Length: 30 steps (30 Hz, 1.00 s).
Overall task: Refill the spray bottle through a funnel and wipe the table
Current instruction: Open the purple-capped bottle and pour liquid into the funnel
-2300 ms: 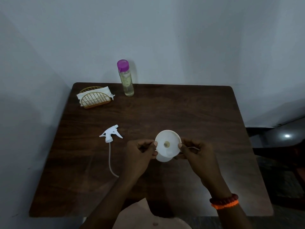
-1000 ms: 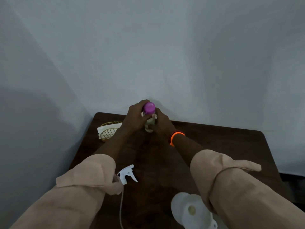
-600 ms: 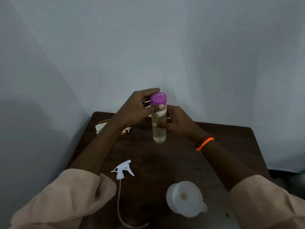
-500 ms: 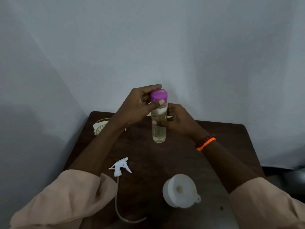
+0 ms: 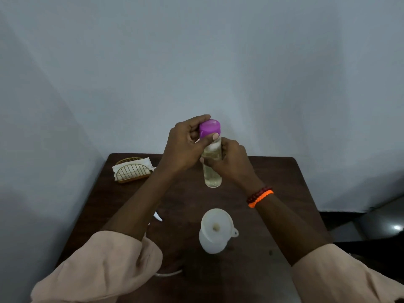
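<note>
Refill bottle is held upright in the air over the far half of the counter, pale liquid inside, purple cap still on. Right hand is wrapped round the bottle's body; left hand has thumb and fingers clamped on the cap. Half a second back the grip was the same, only the thumb has slid a little round the cap, so this reads as the unscrewing twist (cap not visibly lifted yet). About a second ago the bottle stood at the back edge by the wall; now it's raised and drawn nearer the funnel.

Funnel sits in the mouth of the white spray bottle, near the front of the counter, below the hands and apart from them. Spray head mostly hidden behind the left forearm, its tube trailing at the front edge. Napkin holder with tissues at far left corner, untouched.

Meaning: pour not started, next is cap off then tip into the funnel; wiping is still to come
</note>
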Each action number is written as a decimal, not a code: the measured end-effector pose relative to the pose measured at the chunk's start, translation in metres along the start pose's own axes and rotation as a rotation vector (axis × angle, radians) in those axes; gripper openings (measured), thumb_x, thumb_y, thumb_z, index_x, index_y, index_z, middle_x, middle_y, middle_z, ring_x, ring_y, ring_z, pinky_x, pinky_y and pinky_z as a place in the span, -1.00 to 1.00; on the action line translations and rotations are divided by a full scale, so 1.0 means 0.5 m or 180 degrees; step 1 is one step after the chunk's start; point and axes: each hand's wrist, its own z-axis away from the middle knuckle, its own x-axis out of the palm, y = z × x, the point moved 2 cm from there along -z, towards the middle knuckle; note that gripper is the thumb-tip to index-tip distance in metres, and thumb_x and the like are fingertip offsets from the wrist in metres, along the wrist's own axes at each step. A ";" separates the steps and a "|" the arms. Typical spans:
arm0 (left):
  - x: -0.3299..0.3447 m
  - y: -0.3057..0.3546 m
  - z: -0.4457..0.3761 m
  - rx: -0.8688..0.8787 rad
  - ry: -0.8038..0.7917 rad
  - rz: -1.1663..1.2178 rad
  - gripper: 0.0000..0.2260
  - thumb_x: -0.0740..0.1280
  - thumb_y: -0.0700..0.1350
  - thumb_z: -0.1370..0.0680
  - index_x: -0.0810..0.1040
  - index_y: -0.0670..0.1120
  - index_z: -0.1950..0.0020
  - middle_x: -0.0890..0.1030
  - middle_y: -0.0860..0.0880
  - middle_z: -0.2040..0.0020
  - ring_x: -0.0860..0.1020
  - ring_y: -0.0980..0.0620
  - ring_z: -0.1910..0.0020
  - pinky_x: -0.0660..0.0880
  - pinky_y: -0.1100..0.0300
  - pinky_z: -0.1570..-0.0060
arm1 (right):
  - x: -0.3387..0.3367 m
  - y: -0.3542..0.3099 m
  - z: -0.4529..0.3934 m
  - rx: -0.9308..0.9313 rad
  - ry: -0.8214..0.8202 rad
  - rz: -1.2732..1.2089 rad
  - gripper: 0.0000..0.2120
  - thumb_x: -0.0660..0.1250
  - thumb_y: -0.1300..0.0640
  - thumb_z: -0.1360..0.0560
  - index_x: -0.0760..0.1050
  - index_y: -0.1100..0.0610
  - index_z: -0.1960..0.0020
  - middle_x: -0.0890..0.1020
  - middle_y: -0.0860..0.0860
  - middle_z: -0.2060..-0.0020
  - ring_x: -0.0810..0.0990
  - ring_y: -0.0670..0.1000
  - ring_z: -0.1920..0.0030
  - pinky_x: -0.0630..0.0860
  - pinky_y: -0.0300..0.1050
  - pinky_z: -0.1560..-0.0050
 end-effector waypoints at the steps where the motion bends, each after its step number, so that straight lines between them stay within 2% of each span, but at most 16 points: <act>1: 0.006 0.003 0.007 0.0034 0.0097 -0.0038 -0.51 0.56 -0.07 -0.46 0.58 -0.09 -0.37 0.69 0.02 -0.19 0.68 0.13 -0.16 0.61 0.04 -0.24 | 0.000 -0.002 0.005 -0.0001 0.0101 0.0074 -0.66 0.56 0.00 -0.37 0.60 0.13 -0.05 0.73 -0.01 0.12 0.71 -0.03 0.12 0.66 0.00 0.05; 5: 0.030 0.014 0.033 0.0086 0.0403 -0.0285 -0.50 0.56 -0.07 -0.46 0.57 -0.12 -0.38 0.67 -0.05 -0.25 0.65 0.06 -0.20 0.61 0.09 -0.24 | 0.001 -0.004 0.030 -0.0092 0.0340 0.0297 -0.69 0.51 -0.01 -0.39 0.57 0.12 -0.04 0.72 -0.01 0.13 0.70 0.02 0.12 0.64 -0.01 0.10; 9: 0.048 0.027 0.058 0.0006 0.0751 -0.0464 -0.53 0.56 -0.08 -0.47 0.59 -0.12 -0.35 0.68 -0.05 -0.24 0.64 0.01 -0.22 0.59 0.02 -0.28 | 0.007 0.003 0.047 -0.0088 0.0351 0.0329 -0.71 0.39 -0.06 -0.39 0.51 0.09 0.00 0.69 -0.04 0.18 0.68 0.02 0.16 0.63 0.05 0.18; 11: 0.062 0.037 0.067 -0.0111 0.0919 -0.0580 -0.53 0.54 -0.06 -0.48 0.58 -0.12 -0.37 0.67 -0.05 -0.27 0.62 0.00 -0.25 0.53 0.09 -0.34 | 0.014 0.004 0.052 -0.0084 0.0382 0.0422 -0.76 0.36 -0.02 -0.39 0.48 0.11 0.04 0.67 -0.03 0.22 0.65 0.04 0.21 0.62 0.07 0.21; 13: 0.071 0.046 0.072 -0.0275 0.1029 -0.0787 -0.53 0.52 -0.02 -0.50 0.57 -0.10 -0.38 0.66 -0.04 -0.29 0.58 -0.01 -0.28 0.44 0.24 -0.30 | 0.020 0.002 0.057 -0.0079 0.0380 0.0471 -0.75 0.38 0.00 -0.38 0.47 0.12 0.04 0.67 -0.01 0.20 0.65 0.06 0.21 0.63 0.08 0.21; 15: 0.070 0.051 0.074 -0.0255 0.1034 -0.0820 -0.53 0.54 0.02 -0.47 0.59 -0.08 -0.33 0.68 -0.03 -0.23 0.61 0.00 -0.23 0.49 0.22 -0.25 | 0.013 0.001 0.059 -0.0066 0.0283 0.0417 -0.70 0.45 -0.02 -0.36 0.50 0.12 0.01 0.69 -0.02 0.16 0.66 0.03 0.17 0.64 0.05 0.16; 17: 0.050 0.054 0.066 -0.0188 0.0863 -0.0558 -0.56 0.60 0.01 -0.40 0.63 -0.07 -0.23 0.70 0.00 -0.14 0.66 0.02 -0.10 0.60 0.19 -0.14 | -0.009 0.001 0.055 -0.0052 -0.0022 0.0191 -0.63 0.54 -0.04 -0.35 0.56 0.11 -0.05 0.71 -0.04 0.11 0.70 -0.03 0.11 0.65 -0.01 0.07; 19: 0.026 0.061 0.057 -0.0169 0.0359 -0.0065 -0.59 0.63 -0.04 -0.37 0.63 -0.07 -0.15 0.70 0.01 -0.09 0.67 0.04 -0.05 0.63 0.21 -0.04 | -0.035 -0.006 0.053 -0.0160 -0.0503 -0.0166 -0.58 0.60 -0.04 -0.33 0.59 0.07 -0.10 0.74 -0.06 0.07 0.72 -0.09 0.06 0.65 -0.02 -0.01; 22: 0.013 0.090 0.045 0.0253 -0.0420 0.0376 -0.70 0.61 -0.17 -0.41 0.64 -0.19 -0.08 0.71 -0.11 -0.03 0.70 -0.04 -0.04 0.65 0.09 -0.07 | -0.054 -0.029 0.059 -0.0448 -0.0946 -0.0655 -0.53 0.61 0.00 -0.34 0.56 0.07 -0.18 0.73 0.01 -0.02 0.73 -0.01 -0.04 0.66 0.14 -0.10; 24: 0.020 0.109 0.041 0.0437 -0.0441 0.0359 -0.80 0.58 -0.21 -0.43 0.64 -0.25 0.04 0.72 -0.15 0.10 0.71 -0.05 0.10 0.66 0.10 0.05 | -0.055 -0.043 0.061 -0.0464 -0.0978 -0.0896 -0.49 0.61 0.04 -0.35 0.52 0.10 -0.21 0.70 0.04 -0.03 0.73 0.04 -0.05 0.66 0.14 -0.11; 25: 0.025 0.115 0.039 0.0509 -0.0315 0.0333 -0.83 0.57 -0.21 -0.45 0.63 -0.26 0.09 0.71 -0.16 0.16 0.70 -0.04 0.18 0.65 0.10 0.11 | -0.055 -0.048 0.061 -0.0469 -0.0923 -0.0844 -0.52 0.61 0.03 -0.35 0.53 0.12 -0.18 0.71 0.03 0.00 0.73 0.02 -0.02 0.67 0.08 -0.08; 27: 0.036 0.114 0.035 0.0580 0.0040 0.0313 -0.87 0.53 -0.21 -0.50 0.64 -0.25 0.11 0.71 -0.16 0.21 0.71 -0.08 0.25 0.68 0.02 0.15 | -0.055 -0.055 0.061 -0.0595 -0.0671 -0.0504 -0.61 0.61 0.01 -0.36 0.57 0.14 -0.06 0.72 -0.07 0.14 0.72 -0.08 0.09 0.63 -0.16 0.05; 29: 0.047 0.104 0.034 0.0490 0.0446 0.0214 -0.90 0.50 -0.18 -0.51 0.68 -0.18 0.03 0.73 -0.08 0.14 0.72 -0.04 0.21 0.69 -0.03 0.08 | -0.053 -0.059 0.066 -0.0662 -0.0390 -0.0332 -0.67 0.61 0.03 -0.36 0.54 0.07 0.00 0.67 -0.18 0.22 0.69 -0.17 0.18 0.53 -0.37 0.17; 30: 0.052 0.100 0.035 0.0443 0.0663 0.0103 -0.89 0.50 -0.15 -0.51 0.69 -0.13 -0.01 0.73 0.00 0.09 0.71 0.03 0.15 0.69 0.01 0.04 | -0.050 -0.063 0.068 -0.0701 -0.0255 -0.0285 -0.67 0.60 0.04 -0.36 0.53 0.05 -0.01 0.64 -0.22 0.23 0.66 -0.21 0.22 0.50 -0.42 0.20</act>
